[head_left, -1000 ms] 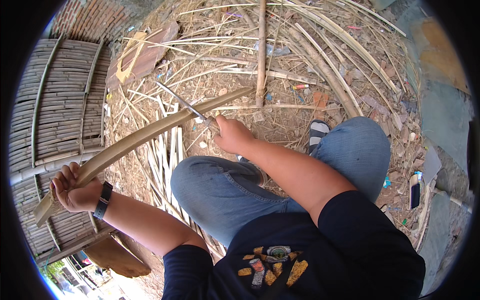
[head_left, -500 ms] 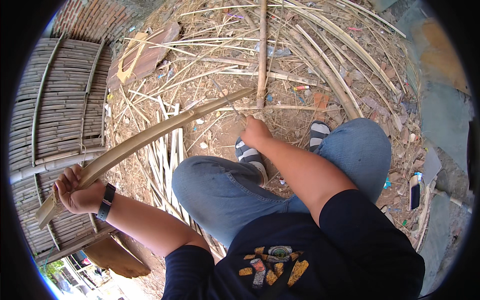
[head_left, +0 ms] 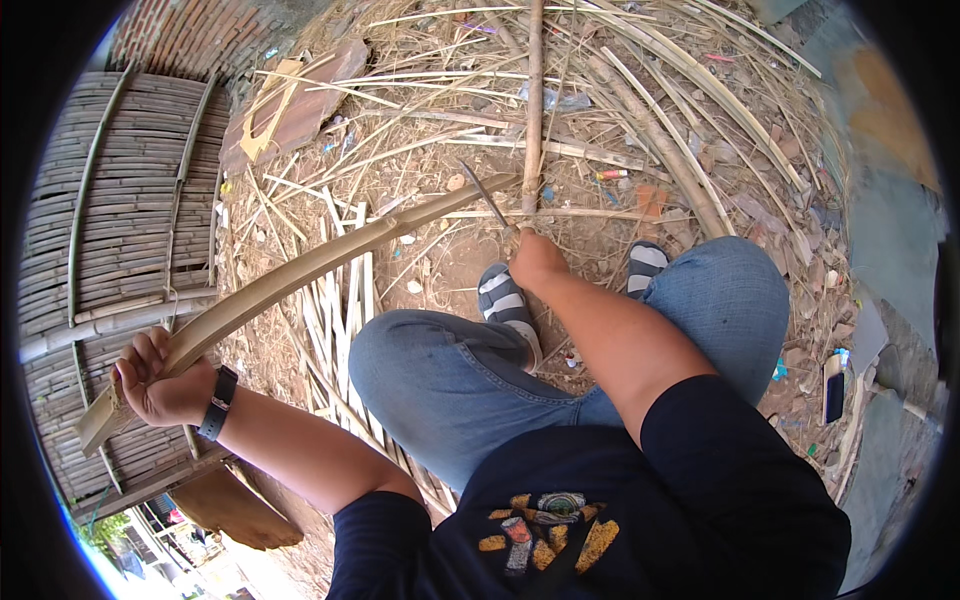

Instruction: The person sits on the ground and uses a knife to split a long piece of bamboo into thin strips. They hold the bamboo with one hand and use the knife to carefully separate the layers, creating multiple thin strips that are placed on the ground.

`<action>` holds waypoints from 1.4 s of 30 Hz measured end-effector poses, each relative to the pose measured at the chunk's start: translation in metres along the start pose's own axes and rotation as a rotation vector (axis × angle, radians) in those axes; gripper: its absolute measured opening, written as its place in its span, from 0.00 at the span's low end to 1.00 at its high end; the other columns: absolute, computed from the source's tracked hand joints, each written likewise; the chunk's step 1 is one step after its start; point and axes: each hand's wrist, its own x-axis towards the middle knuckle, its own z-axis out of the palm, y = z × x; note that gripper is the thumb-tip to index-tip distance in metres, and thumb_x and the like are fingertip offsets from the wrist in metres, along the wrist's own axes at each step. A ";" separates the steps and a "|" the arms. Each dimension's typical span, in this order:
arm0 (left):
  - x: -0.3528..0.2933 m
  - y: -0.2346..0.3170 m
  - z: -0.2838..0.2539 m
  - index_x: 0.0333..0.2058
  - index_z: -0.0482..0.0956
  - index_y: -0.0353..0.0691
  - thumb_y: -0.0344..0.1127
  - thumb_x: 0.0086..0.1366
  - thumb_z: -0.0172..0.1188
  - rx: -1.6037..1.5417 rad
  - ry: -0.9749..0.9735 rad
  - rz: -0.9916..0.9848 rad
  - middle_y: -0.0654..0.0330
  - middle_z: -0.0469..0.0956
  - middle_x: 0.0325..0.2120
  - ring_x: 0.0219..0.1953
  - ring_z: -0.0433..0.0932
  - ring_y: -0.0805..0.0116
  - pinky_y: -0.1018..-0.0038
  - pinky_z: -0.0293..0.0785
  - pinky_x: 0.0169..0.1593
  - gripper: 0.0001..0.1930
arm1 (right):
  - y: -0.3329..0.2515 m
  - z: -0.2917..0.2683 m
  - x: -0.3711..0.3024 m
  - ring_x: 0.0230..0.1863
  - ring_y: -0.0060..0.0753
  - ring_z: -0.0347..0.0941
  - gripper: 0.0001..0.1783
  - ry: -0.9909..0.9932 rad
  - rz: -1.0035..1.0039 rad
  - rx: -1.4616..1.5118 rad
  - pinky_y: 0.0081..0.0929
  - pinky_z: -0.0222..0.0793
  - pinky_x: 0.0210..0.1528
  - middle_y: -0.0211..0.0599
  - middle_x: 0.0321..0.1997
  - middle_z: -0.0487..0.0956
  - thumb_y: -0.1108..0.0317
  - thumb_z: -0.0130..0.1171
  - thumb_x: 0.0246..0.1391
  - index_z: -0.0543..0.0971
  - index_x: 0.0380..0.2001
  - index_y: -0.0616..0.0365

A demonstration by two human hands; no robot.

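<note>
A long split bamboo piece (head_left: 300, 262) runs slantwise from the lower left up to the middle of the view. My left hand (head_left: 165, 380), with a watch on its wrist, is closed around its near end. The far end lies against an upright bamboo pole (head_left: 535, 110). In my right hand (head_left: 538, 262) is the handle of a knife (head_left: 485, 196). Its narrow dark blade points up and left, crossing the bamboo close to the far end. Whether the edge touches the bamboo I cannot tell.
Split bamboo strips (head_left: 340, 270) lie in a pile left of my knees. More strips and poles (head_left: 670, 150) cover the littered ground ahead. A slatted bamboo wall (head_left: 140, 190) stands at left. A brown sheet (head_left: 330, 85) lies far left, and a phone (head_left: 833, 390) at right.
My right hand has moved a little to the right, and the knife blade has swung to a clearer slant. My left hand keeps its hold on the bamboo.
</note>
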 end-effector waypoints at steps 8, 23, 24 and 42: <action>0.004 0.002 -0.001 0.24 0.68 0.44 0.29 0.61 0.52 0.016 -0.019 0.011 0.65 0.60 0.19 0.21 0.56 0.69 0.72 0.57 0.27 0.07 | -0.051 -0.010 -0.029 0.40 0.61 0.78 0.21 -0.038 -0.471 0.152 0.50 0.73 0.44 0.60 0.34 0.80 0.64 0.62 0.47 0.72 0.43 0.62; -0.003 -0.010 0.071 0.41 0.67 0.44 0.27 0.65 0.52 -0.046 -0.053 -0.026 0.68 0.61 0.20 0.21 0.58 0.77 0.78 0.58 0.28 0.07 | -0.050 -0.034 -0.011 0.24 0.30 0.71 0.11 -0.286 -0.050 1.073 0.34 0.70 0.36 0.32 0.24 0.74 0.65 0.59 0.53 0.73 0.38 0.56; -0.003 -0.013 0.075 0.41 0.67 0.44 0.27 0.66 0.52 -0.065 -0.062 -0.017 0.68 0.62 0.21 0.21 0.58 0.77 0.78 0.58 0.28 0.06 | -0.060 -0.053 -0.012 0.21 0.24 0.67 0.10 -0.467 -0.108 1.321 0.32 0.68 0.34 0.27 0.21 0.70 0.66 0.58 0.54 0.72 0.38 0.54; -0.016 -0.004 0.118 0.44 0.66 0.41 0.27 0.63 0.55 -0.135 -0.099 -0.049 0.66 0.66 0.27 0.20 0.61 0.79 0.77 0.60 0.26 0.12 | -0.092 -0.227 -0.124 0.14 0.18 0.63 0.18 -1.231 -0.824 1.501 0.31 0.71 0.27 0.25 0.18 0.66 0.69 0.57 0.49 0.72 0.45 0.58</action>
